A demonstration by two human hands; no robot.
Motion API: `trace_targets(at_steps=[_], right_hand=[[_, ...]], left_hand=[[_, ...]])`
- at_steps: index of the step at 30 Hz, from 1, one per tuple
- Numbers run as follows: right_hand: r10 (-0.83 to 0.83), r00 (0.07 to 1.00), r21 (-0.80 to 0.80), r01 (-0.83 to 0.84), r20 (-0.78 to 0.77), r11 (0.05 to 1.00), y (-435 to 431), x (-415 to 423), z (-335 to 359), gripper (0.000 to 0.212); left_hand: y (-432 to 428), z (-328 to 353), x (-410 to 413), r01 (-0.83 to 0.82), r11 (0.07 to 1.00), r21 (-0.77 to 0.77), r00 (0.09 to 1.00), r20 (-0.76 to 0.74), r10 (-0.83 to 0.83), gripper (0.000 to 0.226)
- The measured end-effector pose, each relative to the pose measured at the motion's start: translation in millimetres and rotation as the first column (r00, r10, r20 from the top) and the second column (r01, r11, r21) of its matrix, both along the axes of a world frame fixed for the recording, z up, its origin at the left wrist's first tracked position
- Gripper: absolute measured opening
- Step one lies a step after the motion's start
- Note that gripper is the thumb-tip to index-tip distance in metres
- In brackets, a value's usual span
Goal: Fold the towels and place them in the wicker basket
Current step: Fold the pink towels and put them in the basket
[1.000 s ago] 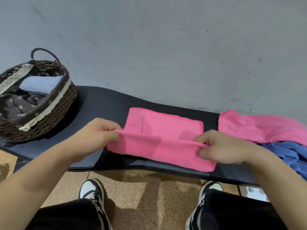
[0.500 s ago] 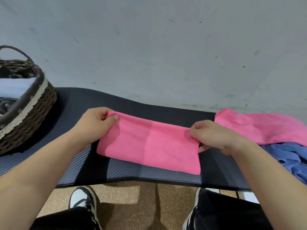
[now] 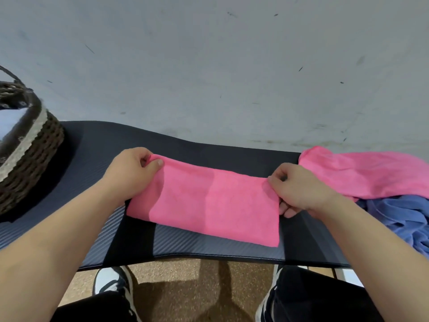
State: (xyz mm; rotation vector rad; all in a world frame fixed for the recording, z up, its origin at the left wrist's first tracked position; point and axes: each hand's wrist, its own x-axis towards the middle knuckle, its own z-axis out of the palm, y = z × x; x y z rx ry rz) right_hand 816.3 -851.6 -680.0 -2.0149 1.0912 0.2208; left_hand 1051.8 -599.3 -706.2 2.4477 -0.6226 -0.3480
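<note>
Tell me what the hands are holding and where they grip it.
Both hold the folded pink towel: the left hand pinches its far left corner, the right hand its far right corner.

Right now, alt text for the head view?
The left hand and right hand pinch the far corners of a folded pink towel on a dark mat. A basket stands far left; a second pink towel and a blue towel lie heaped at right.
</note>
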Motion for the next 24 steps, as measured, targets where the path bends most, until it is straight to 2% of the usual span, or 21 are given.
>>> trace_targets(at_steps=[5,7,9,10,12,14,15,16,18,21,24], right_hand=[[-0.025,1.000,-0.097,0.025,0.003,0.995,3.3,1.5,-8.5,0.019],[-0.028,0.999,-0.167,0.025,-0.018,0.986,5.0,2.3,-6.3,0.020],[0.003,0.998,-0.362,-0.028,-0.070,0.932,8.4,4.6,2.5,0.026],[0.032,0.997,-0.457,-0.062,-0.072,0.888,11.9,6.5,8.5,0.030],[0.140,0.990,-0.533,-0.105,0.025,0.840,26.4,12.0,21.0,0.033],[0.319,0.942,-0.508,-0.225,0.105,0.832,48.0,16.0,28.1,0.034],[0.403,0.911,-0.465,-0.319,0.091,0.826,59.5,17.2,27.5,0.040],[0.469,0.881,-0.416,-0.406,0.058,0.814,69.5,18.2,22.7,0.046],[0.557,0.829,-0.347,-0.539,-0.053,0.768,83.0,20.5,10.2,0.055],[0.599,0.774,-0.320,-0.632,-0.207,0.706,90.0,23.9,2.6,0.062],[0.610,0.748,-0.315,-0.664,-0.262,0.678,94.2,27.3,3.5,0.070]], left_hand=[[-3.2,0.7,-5.3,-0.002,0.999,0.035,0.999,0.032,0.001,0.017],[-3.5,3.2,-5.5,0.060,0.997,0.040,0.998,0.010,-0.061,0.041],[-0.9,9.5,-4.4,0.122,0.990,0.074,0.992,-0.044,-0.119,0.063],[0.5,13.5,-4.3,0.138,0.986,0.098,0.989,-0.066,-0.132,0.066],[3.5,18.7,-5.0,0.148,0.980,0.134,0.986,-0.098,-0.135,0.059],[4.9,23.8,-8.0,0.136,0.978,0.161,0.983,-0.146,-0.113,0.034],[5.2,25.9,-8.8,0.126,0.975,0.182,0.983,-0.159,-0.097,0.022],[6.0,27.7,-8.7,0.115,0.972,0.206,0.981,-0.175,-0.079,0.017],[8.7,29.6,-8.4,0.091,0.974,0.206,0.972,-0.233,-0.042,0.023],[15.0,32.3,-5.3,-0.017,1.000,0.017,0.944,-0.328,0.021,0.027],[20.8,39.0,-8.0,-0.120,0.979,-0.167,0.900,-0.435,0.036,0.018]])
